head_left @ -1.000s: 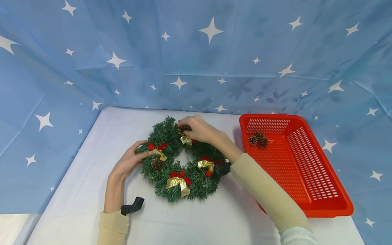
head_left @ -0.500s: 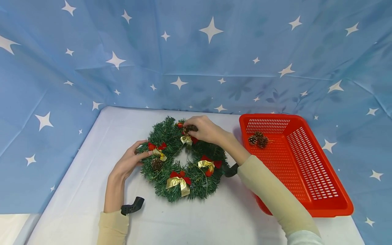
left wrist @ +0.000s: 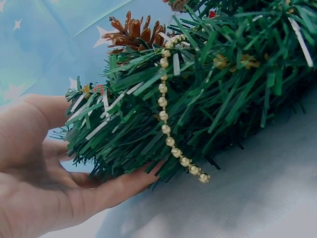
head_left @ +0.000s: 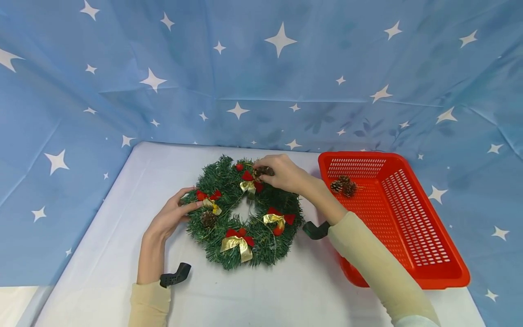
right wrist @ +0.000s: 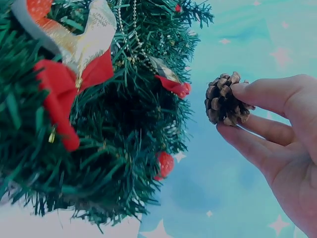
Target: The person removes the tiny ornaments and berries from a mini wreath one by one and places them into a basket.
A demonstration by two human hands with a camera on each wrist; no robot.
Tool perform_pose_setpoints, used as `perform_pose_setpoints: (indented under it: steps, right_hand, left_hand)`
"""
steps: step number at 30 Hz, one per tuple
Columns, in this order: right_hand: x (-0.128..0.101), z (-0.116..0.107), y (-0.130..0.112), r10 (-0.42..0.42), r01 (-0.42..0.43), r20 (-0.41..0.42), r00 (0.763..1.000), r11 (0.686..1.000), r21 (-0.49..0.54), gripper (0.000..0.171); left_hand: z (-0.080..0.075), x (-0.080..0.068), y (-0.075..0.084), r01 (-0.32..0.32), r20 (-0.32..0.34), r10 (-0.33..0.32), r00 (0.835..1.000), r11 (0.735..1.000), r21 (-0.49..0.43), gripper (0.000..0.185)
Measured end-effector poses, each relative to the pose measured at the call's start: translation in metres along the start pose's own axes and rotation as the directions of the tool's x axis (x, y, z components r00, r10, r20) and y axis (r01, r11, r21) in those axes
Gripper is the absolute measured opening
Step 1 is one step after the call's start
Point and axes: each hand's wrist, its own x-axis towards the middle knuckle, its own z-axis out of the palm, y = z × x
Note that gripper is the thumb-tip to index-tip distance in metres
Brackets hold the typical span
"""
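Observation:
A green wreath [head_left: 267, 243] with red and gold bows, red berries and a gold bead string [left wrist: 163, 101] lies on the white table. My left hand [head_left: 169, 215] grips its left edge, thumb on top beside a bow [head_left: 209, 196] and fingers underneath. Between the thumb and fingers of my right hand [head_left: 283, 172] is a pine cone [right wrist: 228, 99], held over the wreath's back right part. In the right wrist view it shows apart from the greenery. Another pine cone [head_left: 208, 220] sits on the wreath's left side, near my left thumb.
To the right stands a red plastic basket [head_left: 439, 234] with slotted walls. Several pine cones [head_left: 344, 186] lie in its back left corner. A blue curtain [head_left: 261, 68] with white stars rises behind the table. Black camera mounts [head_left: 176, 275] stick out from both wrists.
My right hand has moved rightward along the wreath's back with the pine cone, uncovering red berries and a bow there. The left hand has kept its place.

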Motion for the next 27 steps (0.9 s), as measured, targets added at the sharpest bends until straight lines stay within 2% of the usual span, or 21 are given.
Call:
perform_pose_setpoints:
  steps: [8, 18, 27]
  right_hand:
    - [-0.020, -0.013, 0.003, 0.036, -0.036, -0.038, 0.999, 0.999, 0.008, 0.032]
    - [-0.045, -0.030, 0.005, 0.060, -0.058, -0.093, 0.994, 0.998, 0.023, 0.032]
    - [-0.063, -0.038, 0.013, 0.102, -0.096, -0.135, 0.986, 0.994, 0.048, 0.029]
  left_hand:
    - [0.000, -0.001, 0.001, 0.010, 0.005, -0.010, 1.000, 1.000, -0.020, 0.074]
    - [0.000, -0.002, 0.000, 0.007, 0.002, -0.008, 1.000, 1.000, 0.005, 0.074]
    - [0.001, -0.002, 0.000, 0.009, 0.009, -0.009, 1.000, 1.000, -0.004, 0.076]
